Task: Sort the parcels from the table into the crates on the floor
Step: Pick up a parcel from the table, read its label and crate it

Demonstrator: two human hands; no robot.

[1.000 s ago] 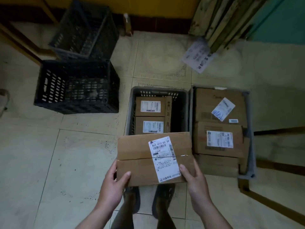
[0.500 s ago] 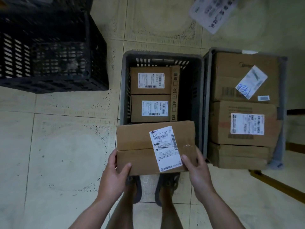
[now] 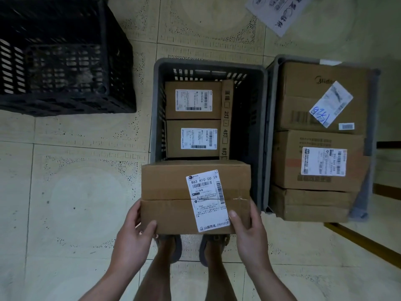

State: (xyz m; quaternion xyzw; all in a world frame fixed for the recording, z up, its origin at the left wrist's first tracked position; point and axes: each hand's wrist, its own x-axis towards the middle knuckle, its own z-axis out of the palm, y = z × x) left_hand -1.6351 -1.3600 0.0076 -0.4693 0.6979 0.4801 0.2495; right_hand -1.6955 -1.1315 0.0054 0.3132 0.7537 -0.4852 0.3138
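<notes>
Cardboard parcel [image 3: 173, 185], white shipping label [image 3: 207, 199] facing up, held level over the near rim of the middle grey crate [image 3: 206, 64]. Your left hand [image 3: 132, 237] grips the near left corner, thumb on top and fingers round the side. Your right hand [image 3: 249, 233] grips the near right corner the same way, its thumb touching the label. Inside the crate lie two small labelled parcels [image 3: 193, 118] and a narrow upright box [image 3: 226, 120]. The adjoining right grey crate [image 3: 299, 59] holds larger cartons [image 3: 288, 161]. A black crate [image 3: 117, 68] stands well apart, far left, on the tiled floor [image 3: 76, 192].
</notes>
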